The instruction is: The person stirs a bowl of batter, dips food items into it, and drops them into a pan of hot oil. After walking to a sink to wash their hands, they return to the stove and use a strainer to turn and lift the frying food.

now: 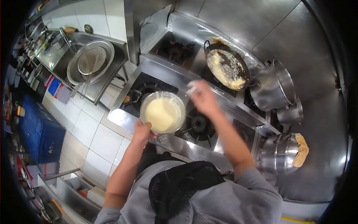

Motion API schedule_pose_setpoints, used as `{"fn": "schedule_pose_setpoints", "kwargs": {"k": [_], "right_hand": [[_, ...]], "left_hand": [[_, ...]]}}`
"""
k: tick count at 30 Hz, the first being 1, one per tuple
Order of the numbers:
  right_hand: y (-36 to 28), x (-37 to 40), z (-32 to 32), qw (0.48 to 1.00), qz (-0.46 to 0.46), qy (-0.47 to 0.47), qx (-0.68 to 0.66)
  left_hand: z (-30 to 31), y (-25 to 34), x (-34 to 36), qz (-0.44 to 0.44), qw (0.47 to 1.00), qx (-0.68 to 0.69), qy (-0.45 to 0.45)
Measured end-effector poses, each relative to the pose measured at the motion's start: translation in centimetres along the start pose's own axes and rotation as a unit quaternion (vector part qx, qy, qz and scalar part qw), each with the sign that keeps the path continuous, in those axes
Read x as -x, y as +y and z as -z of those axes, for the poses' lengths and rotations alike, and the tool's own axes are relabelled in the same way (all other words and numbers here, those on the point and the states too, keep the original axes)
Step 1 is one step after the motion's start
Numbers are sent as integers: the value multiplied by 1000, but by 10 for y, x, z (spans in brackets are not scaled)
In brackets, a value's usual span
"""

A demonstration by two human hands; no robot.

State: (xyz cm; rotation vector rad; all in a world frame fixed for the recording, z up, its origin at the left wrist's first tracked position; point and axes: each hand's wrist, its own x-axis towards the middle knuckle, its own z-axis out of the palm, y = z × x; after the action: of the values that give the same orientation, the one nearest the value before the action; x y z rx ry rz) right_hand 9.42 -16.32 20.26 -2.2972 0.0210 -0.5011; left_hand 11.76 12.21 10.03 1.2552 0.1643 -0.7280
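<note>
My left hand (pixel 142 131) grips the near-left rim of a metal bowl (pixel 182 116), thumb on the inner side. Pale yellow batter (pixel 161 114) fills much of the bowl, and streaks of it coat the inner wall. The bowl is held over the front burners of the stove. To its right, my right hand (pixel 203 98) is raised, blurred by motion, with whitish batter on the fingertips; I cannot tell whether it holds anything. Beyond it, a black two-handled wok (pixel 244 64) sits on a back burner, with pale yellow pieces frying in bubbling oil (pixel 233 69).
A tall steel pot (pixel 266 91) and a smaller pot (pixel 289 114) stand right of the wok. A stacked steel steamer (pixel 278 155) with a tan cloth (pixel 300 150) is nearer. A sink (pixel 61 65) at left holds a basin (pixel 108 50) and strainer (pixel 91 61). A blue bin (pixel 43 128) stands on the floor.
</note>
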Motion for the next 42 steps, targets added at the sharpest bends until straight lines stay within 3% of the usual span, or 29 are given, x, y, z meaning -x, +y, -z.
{"fn": "schedule_pose_setpoints", "kwargs": {"k": [1,3,6,8,9,13,14,15,17,18,20,22,23,24,25,26,29,31,38,42], "right_hand": [[13,18,-30,998,20,-43,31],[18,49,-60,936,72,-301,165],[-6,56,-58,952,104,-273,98],[-38,43,-41,978,55,-197,31],[-42,41,-40,984,41,-171,26],[10,85,-70,934,100,-331,91],[13,92,-68,942,106,-315,57],[17,97,-67,964,133,-229,26],[3,101,-48,973,-14,-215,-76],[11,111,-43,976,-29,-203,-72],[32,132,-44,954,-154,-128,-222],[64,155,-39,950,-126,-110,-262],[35,153,-18,922,-225,-117,-293],[45,163,-13,902,-273,-101,-318],[26,159,-4,882,-272,-87,-375],[18,155,-2,868,-332,-66,-363],[34,153,-6,859,-337,-37,-384],[30,138,-17,836,-328,-59,-435],[-25,63,-107,840,-277,-254,-390],[-73,34,-166,832,-220,-350,-369]], "left_hand": [[0,-8,0,8,1000,5,-3],[-8,-21,3,4,1000,-10,1],[-15,-41,13,41,999,-1,28],[-14,-56,23,39,996,14,81],[-14,-61,26,38,997,28,66],[-20,-70,28,32,999,21,26],[-21,-72,27,23,999,9,25],[-21,-71,25,52,998,5,30],[-19,-67,26,59,998,-11,35],[-16,-70,24,68,997,-21,20],[-9,-74,16,74,997,-27,14],[-2,-84,6,62,998,-26,-5],[15,-98,1,50,998,-19,-14],[49,-154,-27,-39,993,-104,-32],[38,-133,-7,29,999,11,36],[52,-142,-11,42,999,-32,7],[53,-116,29,62,994,9,85],[68,-96,65,35,993,18,109],[157,-139,123,-24,960,131,245],[222,-188,149,-40,892,221,393]]}}
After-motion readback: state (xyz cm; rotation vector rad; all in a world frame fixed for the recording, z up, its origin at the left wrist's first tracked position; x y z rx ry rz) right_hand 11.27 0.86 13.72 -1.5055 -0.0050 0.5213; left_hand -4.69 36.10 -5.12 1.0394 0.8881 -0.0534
